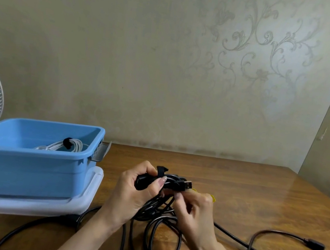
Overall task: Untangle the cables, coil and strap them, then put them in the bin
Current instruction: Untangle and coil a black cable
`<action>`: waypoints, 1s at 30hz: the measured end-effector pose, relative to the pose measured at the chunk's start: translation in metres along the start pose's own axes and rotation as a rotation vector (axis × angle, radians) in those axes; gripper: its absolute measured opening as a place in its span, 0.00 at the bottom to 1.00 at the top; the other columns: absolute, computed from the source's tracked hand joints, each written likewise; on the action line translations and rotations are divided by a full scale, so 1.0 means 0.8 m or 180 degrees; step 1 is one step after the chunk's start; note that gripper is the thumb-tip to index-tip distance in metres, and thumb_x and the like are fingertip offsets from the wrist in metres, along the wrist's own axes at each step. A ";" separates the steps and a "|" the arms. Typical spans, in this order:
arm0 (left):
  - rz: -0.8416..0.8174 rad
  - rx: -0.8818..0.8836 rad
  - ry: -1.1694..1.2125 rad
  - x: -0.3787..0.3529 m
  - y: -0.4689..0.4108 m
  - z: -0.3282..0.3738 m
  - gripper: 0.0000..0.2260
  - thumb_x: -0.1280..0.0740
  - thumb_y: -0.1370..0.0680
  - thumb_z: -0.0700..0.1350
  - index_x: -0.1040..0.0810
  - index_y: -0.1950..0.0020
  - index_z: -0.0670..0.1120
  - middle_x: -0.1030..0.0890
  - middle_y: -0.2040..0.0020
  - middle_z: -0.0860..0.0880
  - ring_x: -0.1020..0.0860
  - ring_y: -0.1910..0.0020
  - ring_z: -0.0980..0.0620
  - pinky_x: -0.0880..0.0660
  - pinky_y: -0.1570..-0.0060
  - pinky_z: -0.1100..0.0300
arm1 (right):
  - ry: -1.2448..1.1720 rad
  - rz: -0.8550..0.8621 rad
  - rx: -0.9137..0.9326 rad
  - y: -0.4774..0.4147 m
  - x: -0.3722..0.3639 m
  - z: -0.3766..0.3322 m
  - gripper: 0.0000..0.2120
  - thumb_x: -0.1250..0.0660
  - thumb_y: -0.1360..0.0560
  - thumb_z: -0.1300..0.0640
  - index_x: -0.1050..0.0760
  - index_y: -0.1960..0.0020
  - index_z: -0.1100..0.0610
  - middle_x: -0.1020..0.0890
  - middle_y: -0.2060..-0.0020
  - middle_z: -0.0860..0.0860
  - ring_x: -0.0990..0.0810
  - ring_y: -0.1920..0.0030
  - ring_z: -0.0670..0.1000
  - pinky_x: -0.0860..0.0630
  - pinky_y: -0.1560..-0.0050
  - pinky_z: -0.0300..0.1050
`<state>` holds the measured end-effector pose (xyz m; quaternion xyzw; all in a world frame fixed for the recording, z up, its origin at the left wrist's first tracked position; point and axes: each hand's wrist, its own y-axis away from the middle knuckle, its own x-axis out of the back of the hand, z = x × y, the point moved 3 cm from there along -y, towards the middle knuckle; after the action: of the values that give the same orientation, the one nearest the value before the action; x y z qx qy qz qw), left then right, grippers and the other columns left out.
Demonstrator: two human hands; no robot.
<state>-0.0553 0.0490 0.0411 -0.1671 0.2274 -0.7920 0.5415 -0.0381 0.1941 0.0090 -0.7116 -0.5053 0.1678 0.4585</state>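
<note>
Loose black cables (pixel 237 240) lying looped along desk (pixel 256 190) near edge. Left hand (pixel 129 194) gripping coiled black cable (pixel 173 181), black strap (pixel 161 170) sitting round it, above desk centre; right hand (pixel 195 207) pinching coil's underside. Blue bin (pixel 26 169) standing at left edge, strapped white cable (pixel 65 146) lying inside.

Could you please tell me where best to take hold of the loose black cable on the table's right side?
Probably at its blocky plug, pinched from above: it lies flat on the table, clear of the tangle, and is thicker than the cord.
</note>
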 end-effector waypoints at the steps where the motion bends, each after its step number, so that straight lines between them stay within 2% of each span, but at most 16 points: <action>1: 0.0003 -0.0027 -0.0091 0.003 0.000 -0.002 0.09 0.29 0.28 0.50 0.25 0.66 0.53 0.26 0.75 0.55 0.29 0.77 0.62 0.35 0.74 0.73 | -0.0206 0.0116 0.0049 -0.001 0.005 -0.001 0.15 0.41 0.27 0.54 0.26 0.71 0.48 0.28 0.78 0.41 0.32 0.78 0.41 0.39 0.76 0.33; 2: -0.0011 -0.0043 -0.0157 0.005 0.000 -0.004 0.08 0.30 0.29 0.51 0.26 0.67 0.55 0.26 0.75 0.55 0.29 0.77 0.62 0.34 0.74 0.73 | -0.0339 0.0266 0.0089 -0.004 0.011 -0.002 0.15 0.42 0.25 0.53 0.24 0.68 0.52 0.27 0.77 0.44 0.30 0.77 0.43 0.37 0.76 0.37; 4: -0.0178 -0.0080 -0.0442 0.005 0.002 -0.004 0.06 0.31 0.30 0.53 0.26 0.65 0.56 0.25 0.73 0.55 0.28 0.74 0.63 0.33 0.72 0.71 | -0.0479 0.0524 0.0019 -0.014 0.023 -0.002 0.12 0.42 0.25 0.51 0.23 0.62 0.52 0.23 0.70 0.46 0.24 0.71 0.48 0.30 0.72 0.42; 6: -0.0531 -0.0101 -0.0968 -0.004 0.006 -0.005 0.07 0.29 0.28 0.49 0.26 0.64 0.56 0.22 0.67 0.57 0.26 0.69 0.64 0.32 0.69 0.72 | -0.0729 0.0276 -0.0321 -0.031 0.033 -0.001 0.12 0.39 0.27 0.47 0.21 0.49 0.49 0.18 0.58 0.47 0.20 0.57 0.49 0.25 0.59 0.41; 7: -0.0701 -0.0105 -0.1165 -0.011 0.009 -0.006 0.10 0.28 0.27 0.45 0.27 0.63 0.56 0.22 0.65 0.60 0.25 0.67 0.65 0.32 0.67 0.73 | -0.0946 -0.0225 -0.0503 -0.040 0.036 0.001 0.16 0.37 0.29 0.47 0.22 0.43 0.48 0.18 0.51 0.48 0.20 0.50 0.50 0.24 0.52 0.41; 9: -0.0935 -0.0103 -0.1319 -0.019 0.013 -0.009 0.12 0.29 0.26 0.40 0.26 0.62 0.56 0.21 0.63 0.63 0.23 0.63 0.66 0.31 0.63 0.74 | -0.1324 -0.1560 -0.0748 -0.048 0.035 0.001 0.23 0.35 0.29 0.52 0.26 0.35 0.51 0.20 0.40 0.50 0.23 0.39 0.51 0.26 0.40 0.44; 10: -0.0971 -0.0134 -0.1338 -0.020 0.014 -0.010 0.13 0.29 0.26 0.39 0.26 0.61 0.56 0.21 0.63 0.63 0.23 0.63 0.66 0.31 0.62 0.74 | -0.1393 -0.2094 -0.0852 -0.047 0.034 0.000 0.23 0.35 0.28 0.57 0.27 0.33 0.52 0.22 0.37 0.50 0.24 0.36 0.51 0.27 0.37 0.47; 12: -0.0902 -0.0177 -0.1349 -0.018 0.013 -0.011 0.14 0.29 0.27 0.38 0.25 0.62 0.58 0.22 0.63 0.63 0.23 0.63 0.65 0.32 0.62 0.74 | -0.1417 -0.2580 -0.1103 -0.042 0.034 0.003 0.23 0.36 0.27 0.63 0.26 0.33 0.53 0.22 0.37 0.50 0.24 0.36 0.52 0.26 0.39 0.47; 15: -0.0890 -0.0203 -0.1363 -0.018 0.013 -0.011 0.12 0.28 0.27 0.38 0.25 0.63 0.55 0.22 0.62 0.66 0.23 0.61 0.66 0.32 0.60 0.75 | -0.1589 -0.2445 -0.1332 -0.039 0.036 0.011 0.20 0.33 0.28 0.63 0.23 0.36 0.57 0.20 0.40 0.55 0.22 0.39 0.55 0.25 0.43 0.46; 17: -0.0962 -0.0242 -0.1321 -0.021 0.014 -0.009 0.11 0.29 0.27 0.37 0.25 0.62 0.52 0.21 0.57 0.68 0.22 0.56 0.68 0.32 0.56 0.76 | -0.1716 -0.2317 -0.1366 -0.040 0.037 0.017 0.17 0.32 0.28 0.64 0.21 0.40 0.60 0.21 0.41 0.58 0.22 0.41 0.58 0.26 0.42 0.49; 19: -0.0968 -0.0296 -0.1247 -0.021 0.014 -0.008 0.12 0.29 0.27 0.38 0.25 0.61 0.55 0.20 0.55 0.66 0.21 0.53 0.66 0.31 0.54 0.75 | -0.1810 -0.2291 -0.1375 -0.041 0.038 0.022 0.14 0.31 0.29 0.65 0.20 0.43 0.61 0.21 0.41 0.58 0.22 0.41 0.59 0.26 0.41 0.52; 22: -0.0921 -0.0342 -0.1336 -0.020 0.013 -0.008 0.07 0.29 0.28 0.47 0.24 0.61 0.58 0.21 0.62 0.63 0.23 0.61 0.64 0.31 0.60 0.75 | -0.1854 -0.2184 -0.1392 -0.041 0.038 0.028 0.09 0.31 0.29 0.67 0.18 0.49 0.61 0.20 0.47 0.57 0.22 0.46 0.58 0.27 0.43 0.55; 24: -0.0889 -0.0403 -0.1393 -0.022 0.014 -0.009 0.04 0.30 0.28 0.49 0.24 0.60 0.57 0.22 0.62 0.61 0.23 0.61 0.63 0.32 0.60 0.74 | -0.1764 -0.1928 -0.1418 -0.041 0.037 0.031 0.06 0.31 0.28 0.68 0.18 0.53 0.62 0.19 0.53 0.56 0.21 0.51 0.56 0.26 0.47 0.52; 27: -0.0872 -0.0585 -0.1540 -0.025 0.013 -0.017 0.04 0.32 0.28 0.52 0.24 0.58 0.53 0.23 0.56 0.58 0.23 0.53 0.57 0.30 0.54 0.72 | -0.1661 -0.1454 -0.1488 -0.041 0.034 0.032 0.06 0.32 0.28 0.69 0.18 0.56 0.62 0.16 0.58 0.55 0.18 0.56 0.52 0.23 0.53 0.44; 30: -0.0733 -0.0664 -0.1681 -0.021 0.010 -0.022 0.04 0.31 0.28 0.54 0.25 0.59 0.56 0.29 0.52 0.59 0.25 0.49 0.55 0.31 0.52 0.72 | -0.1657 -0.1108 -0.1560 -0.042 0.033 0.033 0.06 0.30 0.29 0.69 0.18 0.55 0.61 0.16 0.61 0.54 0.18 0.62 0.50 0.22 0.59 0.40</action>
<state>-0.0521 0.0656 0.0220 -0.4466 0.1384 -0.7497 0.4684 -0.0641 0.2322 0.0286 -0.6372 -0.7428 0.1368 0.1533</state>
